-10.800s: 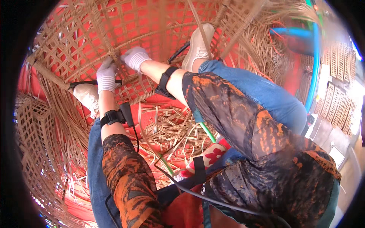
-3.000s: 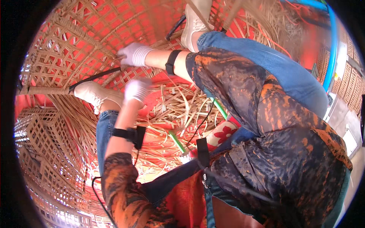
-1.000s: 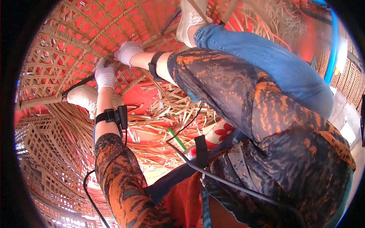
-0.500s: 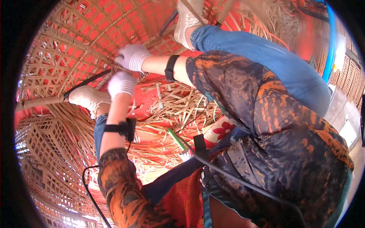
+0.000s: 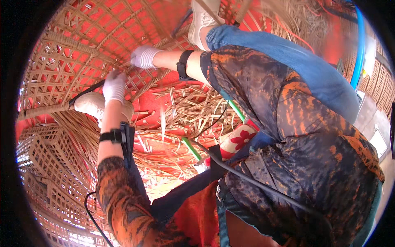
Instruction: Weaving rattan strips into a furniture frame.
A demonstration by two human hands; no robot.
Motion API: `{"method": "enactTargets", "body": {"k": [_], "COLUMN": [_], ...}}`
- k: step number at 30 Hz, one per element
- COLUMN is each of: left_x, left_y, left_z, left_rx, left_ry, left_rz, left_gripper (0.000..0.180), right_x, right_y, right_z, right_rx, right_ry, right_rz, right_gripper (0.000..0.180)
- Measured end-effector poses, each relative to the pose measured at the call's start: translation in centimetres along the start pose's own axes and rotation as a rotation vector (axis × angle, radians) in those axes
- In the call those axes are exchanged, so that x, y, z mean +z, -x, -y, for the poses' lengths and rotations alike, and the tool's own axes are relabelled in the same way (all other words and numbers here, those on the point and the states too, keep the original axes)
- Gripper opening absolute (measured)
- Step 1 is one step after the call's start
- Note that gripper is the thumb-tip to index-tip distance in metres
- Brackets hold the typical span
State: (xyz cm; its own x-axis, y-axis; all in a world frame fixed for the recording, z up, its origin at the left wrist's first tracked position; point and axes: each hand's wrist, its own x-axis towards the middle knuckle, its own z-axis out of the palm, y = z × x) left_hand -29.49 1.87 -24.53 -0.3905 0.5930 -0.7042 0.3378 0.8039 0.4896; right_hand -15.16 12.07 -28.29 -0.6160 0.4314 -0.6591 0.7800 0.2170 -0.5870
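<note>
A large open-weave bamboo lattice (image 5: 78, 45) curves around me over a red ground. My right hand (image 5: 144, 56), in a white glove with a black wrist strap, is clenched on a bamboo strip at a crossing of the lattice. My left hand (image 5: 114, 86), also in a white glove, presses its fingers around a strip of the same lattice just below and to the left. The two hands are a short way apart. Its fingertips are hidden behind the glove's back.
Loose bamboo strips (image 5: 185, 107) lie heaped between my legs, with a green stick (image 5: 191, 149) among them. My white shoes (image 5: 91, 103) (image 5: 201, 18) rest on the weave. A red-flowered white cloth (image 5: 238, 138) lies near my lap. Woven baskets (image 5: 41, 168) stand at left, and a blue hoop (image 5: 360, 49) at right.
My left hand has slid left along the lattice, away from my right hand. My right hand has stayed at nearly the same crossing.
</note>
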Motion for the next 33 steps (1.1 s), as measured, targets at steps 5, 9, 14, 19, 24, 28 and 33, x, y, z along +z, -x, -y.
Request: {"method": "enactTargets", "body": {"k": [5, 9, 14, 19, 24, 28, 33], "left_x": [2.0, 2.8, 0.8, 0.6, 1.0, 3.2, 5.1], "left_y": [-4.6, -3.8, -1.4, -1.3, 0.6, 6.6, 15.3], "left_z": [2.7, 2.0, -2.8, -4.4, -3.3, -9.1, -10.1], "left_rx": [-0.057, -0.032, 0.183, 0.097, 0.093, 0.284, 0.508], "left_ry": [0.289, 0.249, -0.33, -0.784, -0.838, -0.783, -0.475], "left_rz": [0.041, 0.015, -0.041, -0.06, 0.152, 0.407, 0.533], "left_gripper": [0.038, 0.036, 0.032, 0.033, 0.036, 0.031, 0.019], "right_x": [0.3, -0.3, 0.5, 0.0, -1.1, -2.7, -0.7], "right_y": [-0.2, 0.1, -0.2, -0.2, 2.2, 4.6, 1.6], "right_z": [0.7, 1.8, 2.6, 2.9, 4.0, 2.5, 1.5], "right_rx": [0.127, 0.34, 0.463, 0.346, 0.169, -0.007, 0.192], "right_ry": [-0.033, -0.117, -0.166, -0.1, 0.082, -0.035, -0.615], "right_rz": [-0.047, -0.024, -0.066, -0.006, -0.092, -0.318, 0.285], "right_gripper": [0.036, 0.041, 0.045, 0.041, 0.038, 0.035, 0.025]}}
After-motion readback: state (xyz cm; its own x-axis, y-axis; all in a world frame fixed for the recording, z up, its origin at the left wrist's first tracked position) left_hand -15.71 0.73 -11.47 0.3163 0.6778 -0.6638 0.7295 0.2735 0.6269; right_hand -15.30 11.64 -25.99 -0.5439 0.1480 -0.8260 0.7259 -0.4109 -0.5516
